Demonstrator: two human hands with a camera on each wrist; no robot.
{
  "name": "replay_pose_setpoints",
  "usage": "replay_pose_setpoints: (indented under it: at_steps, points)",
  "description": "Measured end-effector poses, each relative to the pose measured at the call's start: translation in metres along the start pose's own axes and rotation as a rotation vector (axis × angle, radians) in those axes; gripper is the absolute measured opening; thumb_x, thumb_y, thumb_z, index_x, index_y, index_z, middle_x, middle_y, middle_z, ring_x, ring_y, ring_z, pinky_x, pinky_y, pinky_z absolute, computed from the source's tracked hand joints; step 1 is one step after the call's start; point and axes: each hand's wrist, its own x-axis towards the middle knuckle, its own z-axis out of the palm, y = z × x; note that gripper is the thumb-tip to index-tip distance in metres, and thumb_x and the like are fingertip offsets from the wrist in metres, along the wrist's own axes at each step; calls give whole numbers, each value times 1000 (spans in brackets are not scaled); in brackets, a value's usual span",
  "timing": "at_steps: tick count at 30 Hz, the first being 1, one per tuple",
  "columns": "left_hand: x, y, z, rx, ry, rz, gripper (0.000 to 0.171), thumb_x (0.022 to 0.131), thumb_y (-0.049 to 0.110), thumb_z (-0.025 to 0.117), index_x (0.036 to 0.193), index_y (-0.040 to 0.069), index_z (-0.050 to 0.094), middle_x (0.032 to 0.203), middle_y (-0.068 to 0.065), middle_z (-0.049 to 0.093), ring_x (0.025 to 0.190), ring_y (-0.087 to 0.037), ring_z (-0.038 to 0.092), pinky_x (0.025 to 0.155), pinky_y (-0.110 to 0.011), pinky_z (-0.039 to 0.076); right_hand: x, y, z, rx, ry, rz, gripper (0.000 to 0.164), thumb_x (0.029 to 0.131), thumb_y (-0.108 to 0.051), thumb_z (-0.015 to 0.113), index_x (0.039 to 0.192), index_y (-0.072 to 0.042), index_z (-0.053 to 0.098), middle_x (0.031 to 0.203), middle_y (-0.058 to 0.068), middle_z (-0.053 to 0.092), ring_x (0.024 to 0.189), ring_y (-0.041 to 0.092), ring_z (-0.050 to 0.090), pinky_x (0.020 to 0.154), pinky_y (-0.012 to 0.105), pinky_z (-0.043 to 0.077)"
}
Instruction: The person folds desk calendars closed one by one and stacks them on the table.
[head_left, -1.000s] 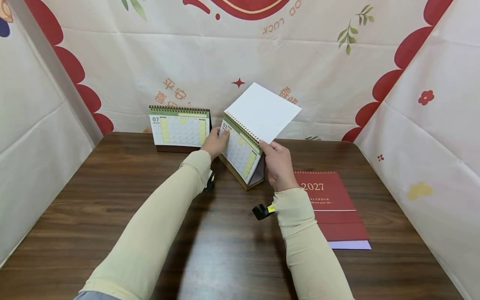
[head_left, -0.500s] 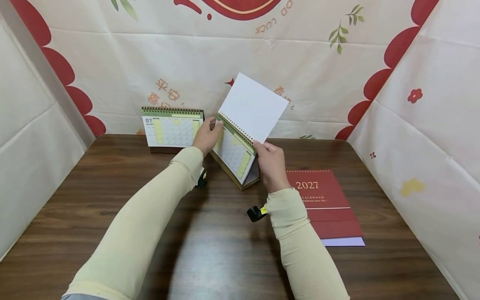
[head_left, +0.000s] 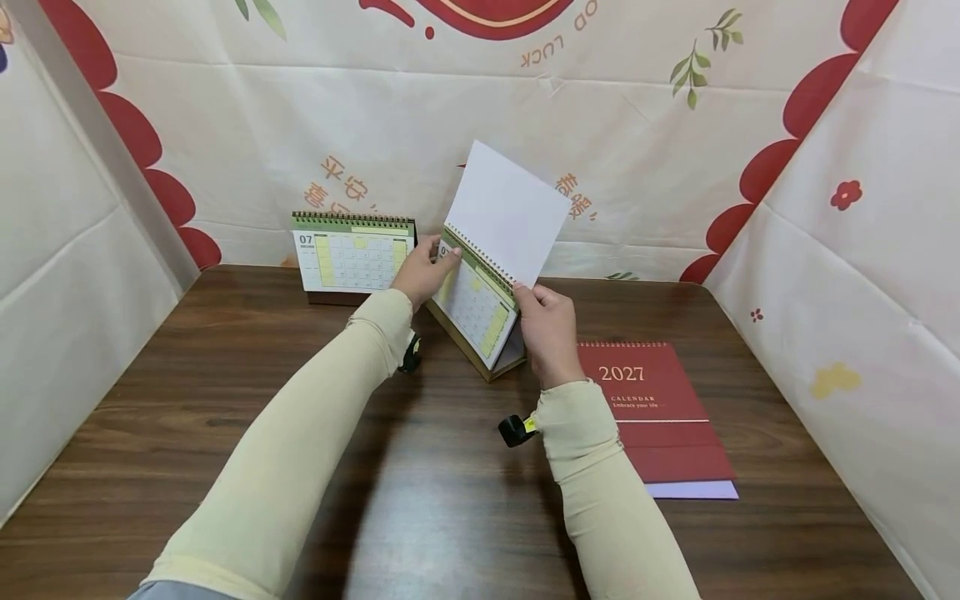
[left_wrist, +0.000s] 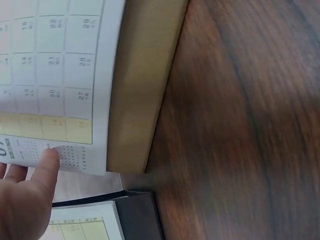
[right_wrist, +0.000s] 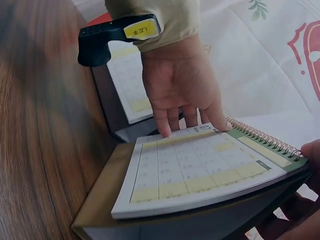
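A desk calendar [head_left: 474, 304] with a green header and spiral top stands at an angle in the middle of the table. Its turned-up sheet [head_left: 510, 212] rises blank and white behind the spiral. At the calendar's left edge my left hand [head_left: 425, 271] holds it, thumb on the July page and fingers behind, as the left wrist view shows. My right hand [head_left: 550, 333] grips the right end near the spiral, its thumb at the coil and its other fingers behind; they are partly cut off in the right wrist view.
A similar calendar [head_left: 356, 254] stands upright just left, also showing 07. On the right lies a red 2027 calendar [head_left: 660, 450] with a lilac sheet [head_left: 693, 490] sticking out below. A patterned cloth [head_left: 300, 108] hangs behind the wooden table [head_left: 247, 350].
The blank sheet has swung higher and a little to the left, standing more upright. Both hands stay at the same calendar, which has hardly moved. The head view shifts slightly.
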Motion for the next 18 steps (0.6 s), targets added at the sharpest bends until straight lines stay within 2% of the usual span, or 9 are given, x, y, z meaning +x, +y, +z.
replay_pose_setpoints:
  at_steps: [3,8,14,18]
  points:
    - [0,-2,2,27,22,9,72,100,52,51,157,14,26,159,-9,31,144,-28,30,114,-43,30,-1,0,-1,-47,9,-37,30,101,-27,58,109,-3,75,103,13,72,83,16,65,65,27,49]
    - [-2,-3,4,12,26,3,72,101,51,50,158,15,24,160,-10,28,145,-27,28,114,-43,30,-3,1,-4,-123,-1,-69,31,102,-30,58,112,-7,75,102,12,73,85,20,67,76,38,54]
    - [-5,-1,4,-21,22,4,71,101,48,52,158,15,25,160,-10,28,145,-27,27,114,-43,29,-1,4,-4,-241,25,-169,31,102,-33,57,112,-10,76,99,10,73,80,19,65,64,30,49]
    - [-4,0,3,-26,24,8,70,101,48,52,157,14,25,159,-10,29,145,-26,27,115,-43,28,0,7,-4,-290,42,-235,30,101,-32,58,118,-13,75,99,10,74,79,19,66,66,31,49]
